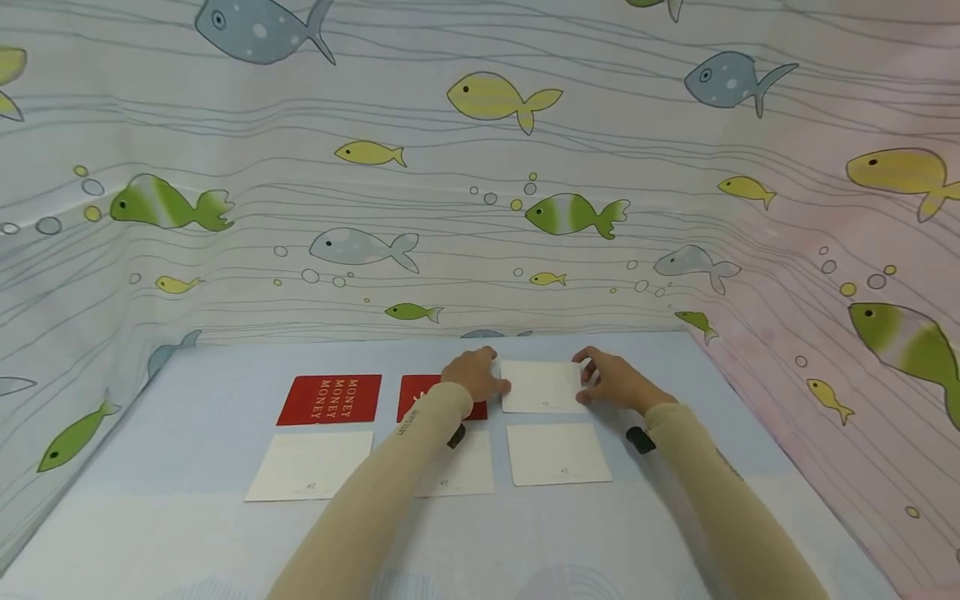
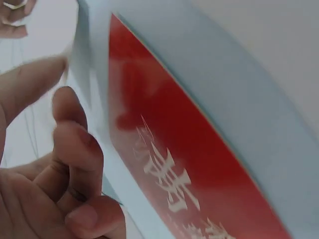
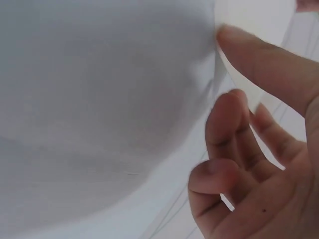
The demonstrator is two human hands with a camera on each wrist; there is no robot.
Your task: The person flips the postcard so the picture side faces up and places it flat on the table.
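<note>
At the back right of the table, a white card lies between both hands. My left hand holds its left edge, the thumb low and the fingertips near the upper corner. My right hand grips the opposite edge the same way. In the right wrist view, the thumb lies right at the card's edge while the other fingers curl in. A red card with pale brush-style characters lies under the left wrist, partly hidden by it in the head view.
Left of these lies another red card lettered MONEY. A front row holds a white card at left, one half covered by the left sleeve, and another at right. A fish-print curtain surrounds the table.
</note>
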